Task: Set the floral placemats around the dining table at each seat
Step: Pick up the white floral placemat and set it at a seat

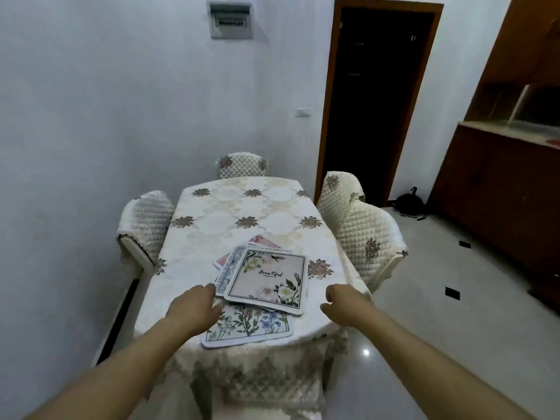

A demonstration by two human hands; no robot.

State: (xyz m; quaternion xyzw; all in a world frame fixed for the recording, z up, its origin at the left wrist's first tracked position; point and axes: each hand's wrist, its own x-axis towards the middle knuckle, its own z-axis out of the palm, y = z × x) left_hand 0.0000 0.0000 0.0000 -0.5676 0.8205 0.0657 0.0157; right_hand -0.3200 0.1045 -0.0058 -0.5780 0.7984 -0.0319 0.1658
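A loose pile of floral placemats lies at the near end of the dining table (242, 204). On top is a beige mat with white flowers (268, 280). Under it a pale mat with blue and brown flowers (248, 327) pokes toward me, and a pink-edged mat (262, 241) shows at the back. My left hand (194, 307) reaches to the pile's left edge, fingertips touching or nearly touching the mats. My right hand (341, 303) hovers just right of the pile, fingers loosely curled, holding nothing.
Quilted covered chairs stand around the table: one at the left (145, 219), one at the far end (242, 165), two at the right (368, 237). A wall runs close on the left. A dark doorway (378, 95) and a wooden cabinet (503, 177) lie to the right.
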